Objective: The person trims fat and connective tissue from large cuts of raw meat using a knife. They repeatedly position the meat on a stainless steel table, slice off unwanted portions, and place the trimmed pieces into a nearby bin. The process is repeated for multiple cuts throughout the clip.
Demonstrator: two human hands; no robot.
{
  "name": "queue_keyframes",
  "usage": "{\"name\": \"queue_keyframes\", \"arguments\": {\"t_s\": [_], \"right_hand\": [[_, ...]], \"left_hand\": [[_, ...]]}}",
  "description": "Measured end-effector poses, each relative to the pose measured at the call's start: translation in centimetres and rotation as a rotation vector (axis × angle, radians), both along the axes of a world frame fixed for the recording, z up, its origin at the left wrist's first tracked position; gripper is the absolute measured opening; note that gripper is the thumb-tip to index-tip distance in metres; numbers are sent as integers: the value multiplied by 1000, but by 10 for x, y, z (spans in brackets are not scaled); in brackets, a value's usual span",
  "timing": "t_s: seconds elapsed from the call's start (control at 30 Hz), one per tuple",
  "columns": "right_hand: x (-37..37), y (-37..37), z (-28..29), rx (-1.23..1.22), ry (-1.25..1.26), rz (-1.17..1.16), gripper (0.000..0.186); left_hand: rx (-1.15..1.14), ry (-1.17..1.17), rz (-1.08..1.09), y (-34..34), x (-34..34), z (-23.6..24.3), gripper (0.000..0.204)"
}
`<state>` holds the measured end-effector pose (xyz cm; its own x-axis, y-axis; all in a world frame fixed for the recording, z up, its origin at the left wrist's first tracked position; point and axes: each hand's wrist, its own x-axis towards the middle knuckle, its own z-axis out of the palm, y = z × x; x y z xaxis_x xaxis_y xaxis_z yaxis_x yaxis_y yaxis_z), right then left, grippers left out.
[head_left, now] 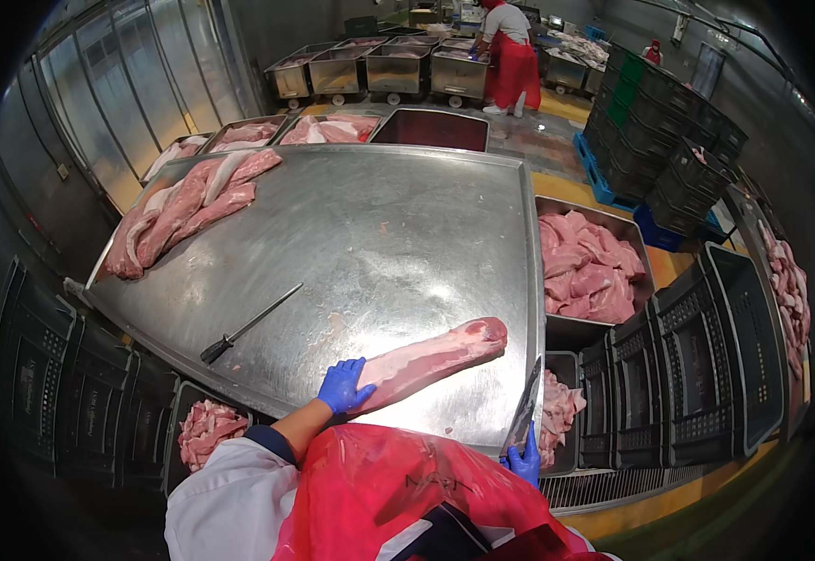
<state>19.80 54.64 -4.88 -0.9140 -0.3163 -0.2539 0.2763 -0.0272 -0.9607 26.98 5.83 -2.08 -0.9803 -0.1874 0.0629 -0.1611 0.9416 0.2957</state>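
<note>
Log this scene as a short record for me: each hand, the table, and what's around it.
Left hand: blue-gloved, resting on the near end of a long meat piece
Right hand: blue-gloved, holding a knife, blade pointing away from the body
Table: metal; sharpening steel on the left, meat strips at the far left
Right of table: metal bin of meat cuts
Background: co-worker beside wheeled tubs

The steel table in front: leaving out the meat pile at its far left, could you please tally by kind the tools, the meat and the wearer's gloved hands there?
Long meat piece: 1, under the left hand
Knife: 1, in the right hand
Sharpening rod: 1
Blue-gloved hands: 2
Total: 5
</note>
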Motion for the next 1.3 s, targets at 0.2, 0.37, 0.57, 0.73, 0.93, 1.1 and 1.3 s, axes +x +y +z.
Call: {"name": "queue_keyframes", "arguments": {"t_s": [0.2,0.37,0.57,0.73,0.93,1.1,1.3], "right_hand": [[2,-2,-2,10,-25,-28,82],[-1,0,-5,33,3,-9,82],[-2,0,-4,71,18,21,82],[0,-3,1,82,-1,0,81],[-2,-1,-6,32,-5,2,81],[-2,-1,-1,62,20,27,81],[3,-4,4,80,-48,-5,81]], "left_hand": [[1,2,5,0,0,3,77],[39,8,6,1,-1,6,75],[25,13,15,-1,2,2,77],[42,37,10,0,1,3,74],[35,24,16,0,1,4,77],[16,24,19,0,2,2,78],[7,14,21,0,2,1,78]]}}
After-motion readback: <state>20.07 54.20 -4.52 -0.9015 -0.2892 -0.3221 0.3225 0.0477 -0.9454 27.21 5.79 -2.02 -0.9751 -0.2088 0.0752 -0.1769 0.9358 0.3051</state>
